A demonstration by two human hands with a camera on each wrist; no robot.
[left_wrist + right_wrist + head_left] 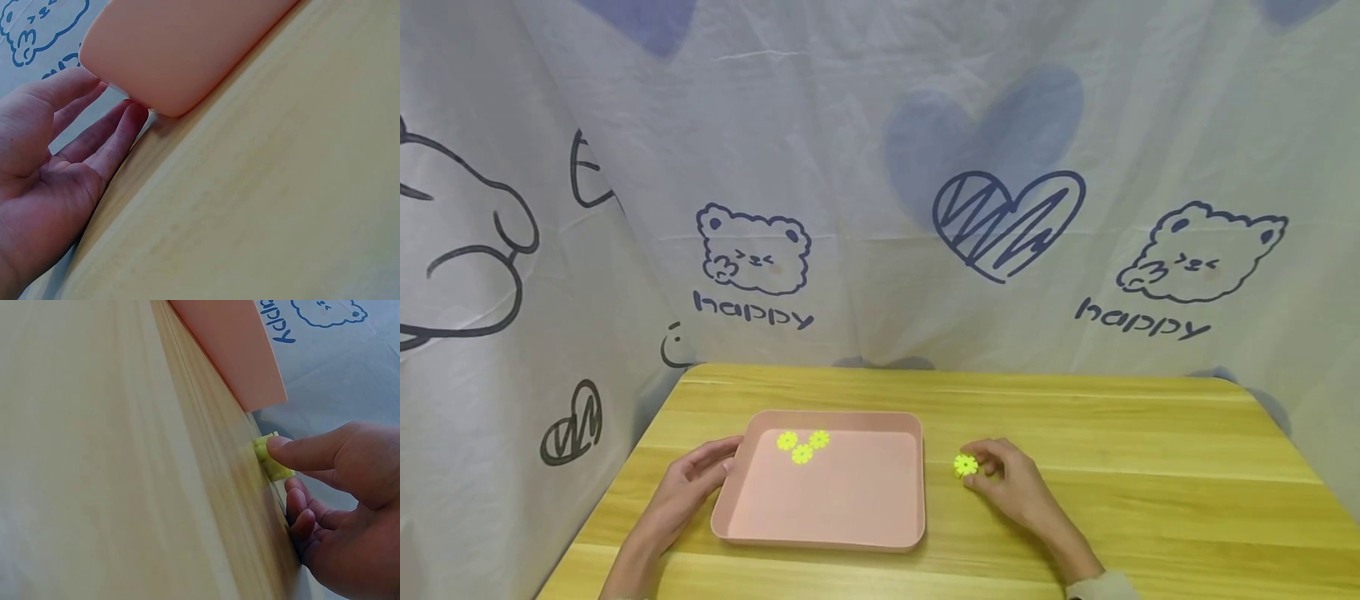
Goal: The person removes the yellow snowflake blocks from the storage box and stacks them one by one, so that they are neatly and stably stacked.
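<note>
A shallow pink rectangular tray (827, 517) lies on the wooden table. Three yellow flower-shaped pieces, one of them the nearest piece (802, 454), sit close together in its far left part. My left hand (688, 486) rests against the tray's left side, its relaxed fingers touching the outer wall (156, 56). To the right of the tray, my right hand (1011, 483) pinches another yellow flower-shaped piece (966, 465) between thumb and fingers. In the right wrist view this piece (270, 459) looks thick and is held close over the tabletop.
The wooden table (1120, 467) extends to the right and in front of the tray. Behind it hangs a pale cloth (865, 167) printed with hearts, bears and the word "happy". The cloth continues down the left side.
</note>
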